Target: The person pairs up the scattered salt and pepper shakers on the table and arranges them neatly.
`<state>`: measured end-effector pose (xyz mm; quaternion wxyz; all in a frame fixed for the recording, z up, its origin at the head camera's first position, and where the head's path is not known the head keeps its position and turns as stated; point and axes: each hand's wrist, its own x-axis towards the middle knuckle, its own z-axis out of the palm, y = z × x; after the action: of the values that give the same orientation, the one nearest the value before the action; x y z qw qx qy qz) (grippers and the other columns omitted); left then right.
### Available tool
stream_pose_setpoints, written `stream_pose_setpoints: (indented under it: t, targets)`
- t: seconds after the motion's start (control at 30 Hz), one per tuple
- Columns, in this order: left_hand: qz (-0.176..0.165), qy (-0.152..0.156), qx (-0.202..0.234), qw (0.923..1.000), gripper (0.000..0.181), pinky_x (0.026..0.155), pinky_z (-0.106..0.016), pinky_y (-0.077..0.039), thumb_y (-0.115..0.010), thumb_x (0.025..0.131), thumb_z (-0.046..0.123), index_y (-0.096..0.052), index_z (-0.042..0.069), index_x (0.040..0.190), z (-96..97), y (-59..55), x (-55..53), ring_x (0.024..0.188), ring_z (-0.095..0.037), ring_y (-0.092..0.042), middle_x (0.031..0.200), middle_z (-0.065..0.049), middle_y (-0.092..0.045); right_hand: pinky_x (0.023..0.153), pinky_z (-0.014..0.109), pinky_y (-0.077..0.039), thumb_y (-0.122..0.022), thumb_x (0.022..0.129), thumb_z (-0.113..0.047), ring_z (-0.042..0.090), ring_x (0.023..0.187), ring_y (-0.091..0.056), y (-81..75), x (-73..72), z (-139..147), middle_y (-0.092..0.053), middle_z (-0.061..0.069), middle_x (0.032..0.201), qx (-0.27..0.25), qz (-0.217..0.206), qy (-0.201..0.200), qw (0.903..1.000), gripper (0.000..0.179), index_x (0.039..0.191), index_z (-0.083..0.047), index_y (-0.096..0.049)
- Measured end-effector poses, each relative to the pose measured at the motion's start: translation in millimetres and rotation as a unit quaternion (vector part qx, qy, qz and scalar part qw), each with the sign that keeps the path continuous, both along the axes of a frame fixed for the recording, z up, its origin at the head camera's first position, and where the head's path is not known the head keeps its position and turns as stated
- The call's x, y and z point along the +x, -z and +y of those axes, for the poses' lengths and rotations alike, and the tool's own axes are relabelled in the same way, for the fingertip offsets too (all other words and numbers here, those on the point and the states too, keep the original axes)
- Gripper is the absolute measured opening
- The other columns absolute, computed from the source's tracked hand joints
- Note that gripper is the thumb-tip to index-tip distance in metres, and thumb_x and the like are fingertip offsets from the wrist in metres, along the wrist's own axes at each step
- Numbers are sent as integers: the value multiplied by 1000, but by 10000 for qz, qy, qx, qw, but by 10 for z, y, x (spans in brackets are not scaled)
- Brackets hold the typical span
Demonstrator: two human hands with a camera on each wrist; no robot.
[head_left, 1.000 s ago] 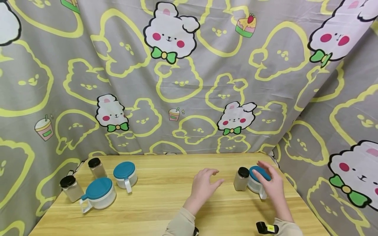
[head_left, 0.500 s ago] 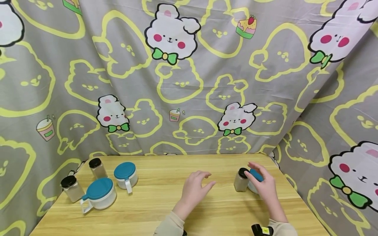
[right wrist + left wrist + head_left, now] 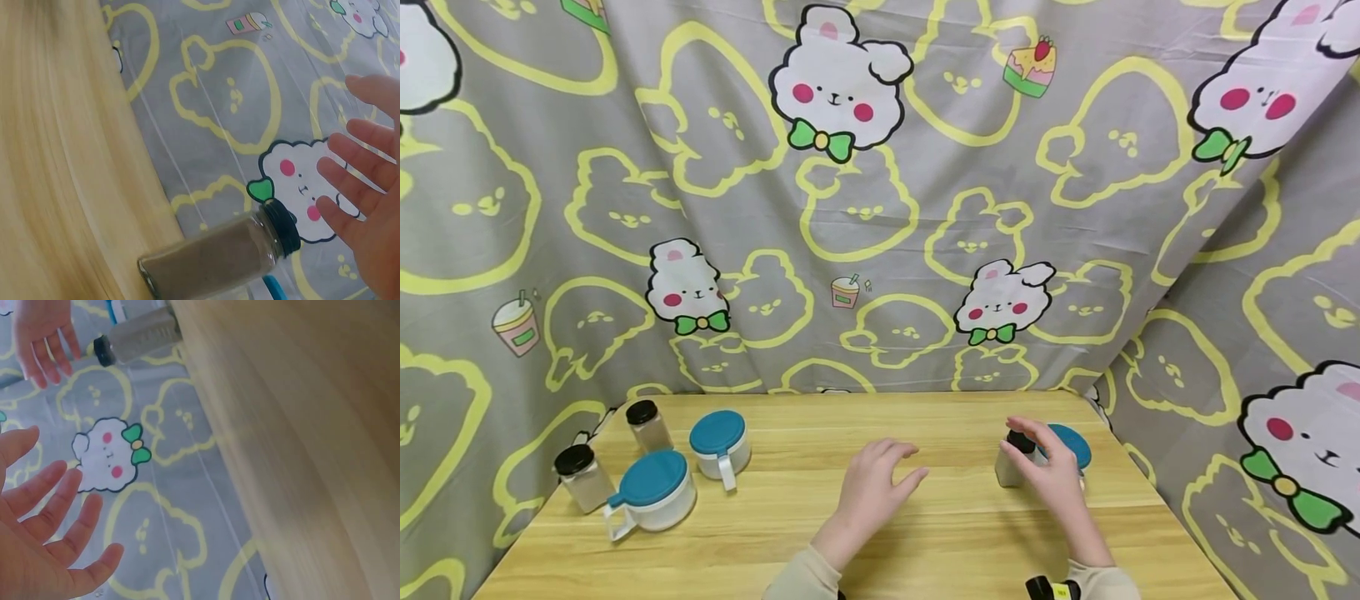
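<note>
My right hand [image 3: 1048, 471] hovers in front of a spice jar with a black lid [image 3: 1009, 473] on the right of the table. In the right wrist view its spread fingers stand apart from the jar [image 3: 212, 256], which holds brownish-grey powder. Just right of the jar sits a small white pot with a blue lid [image 3: 1070, 443], partly hidden by that hand. My left hand [image 3: 868, 492] is held over the middle of the table, fingers loosely bent, holding nothing. Its spread fingers also show in the left wrist view.
On the table's left stand two more black-lidded jars [image 3: 651, 432] [image 3: 586, 483] and two white pots with blue lids [image 3: 658, 496] [image 3: 721, 446], each with a handle. A patterned grey curtain [image 3: 865, 333] hangs behind the wooden table [image 3: 760, 550] and along its sides.
My right hand has moved left, from in front of the small blue-lidded pot to in front of the jar. My left hand has drifted left and slightly nearer. The jars and pots stay put.
</note>
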<state>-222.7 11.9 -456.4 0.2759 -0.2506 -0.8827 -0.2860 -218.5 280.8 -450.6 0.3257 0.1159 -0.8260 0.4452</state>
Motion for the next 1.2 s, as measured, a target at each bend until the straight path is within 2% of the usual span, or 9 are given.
stream_pose_setpoints:
  t: [0.1,0.23,0.33,0.47,0.73,0.97,1.03,1.2]
  targets:
    - [79,-6,-49,10000,31,86,-39,-53,-75,83,39,-72,20,106,-56,-10,16,97,-13,-66,102,8,-72,93,1,-39,-76,77,6,-12,108,-54,-27,15,-70,-70,19,111,39,172,-86,9998,42,117,-3,-67]
    - [102,-6,-138,9999,31,86,-40,-53,-74,83,41,-72,21,107,-128,-22,37,98,-13,-67,102,8,-72,91,0,-39,-75,76,8,-13,107,-54,-155,110,-201,-70,20,109,76,122,-72,9999,40,115,2,-67]
    - [90,16,-192,9998,31,87,-41,-53,-73,84,41,-72,20,108,-181,-25,58,99,-14,-67,103,8,-72,90,0,-40,-76,77,7,-8,105,-57,-252,186,-289,-70,21,108,199,74,-98,9997,37,113,4,-67]
    - [98,27,-238,9997,31,89,-42,-53,-74,84,40,-72,22,108,-249,-11,84,100,-14,-66,104,8,-71,90,1,-41,-76,77,5,2,105,-61,-290,229,-360,-70,22,107,308,78,-215,9993,36,112,4,-67]
    - [350,16,-392,9986,32,87,-40,-53,-76,82,41,-72,24,108,-439,-6,97,99,-14,-65,103,9,-71,92,4,-42,-76,77,6,24,104,-63,-205,194,-447,-69,21,109,294,24,-520,9982,39,115,0,-66]
    - [147,483,-203,9985,34,87,-37,-54,-77,82,36,-70,23,113,-622,-134,17,99,-13,-64,104,8,-69,92,5,-43,-76,76,7,32,101,-63,-180,161,-561,-70,18,107,431,157,-707,9964,40,114,3,-66]
    - [95,589,-245,9979,34,88,-37,-54,-76,83,35,-69,23,114,-682,-174,-11,101,-13,-64,106,8,-68,92,6,-44,-76,76,7,32,101,-64,-89,107,-568,-71,18,107,418,179,-783,9959,41,115,3,-66]
    - [-175,771,-469,9958,35,91,-38,-53,-74,85,37,-68,23,117,-840,-249,-44,105,-14,-63,110,7,-67,93,6,-44,-78,78,0,23,104,-65,157,-25,-544,-71,11,111,474,94,-848,9952,42,118,-4,-66]
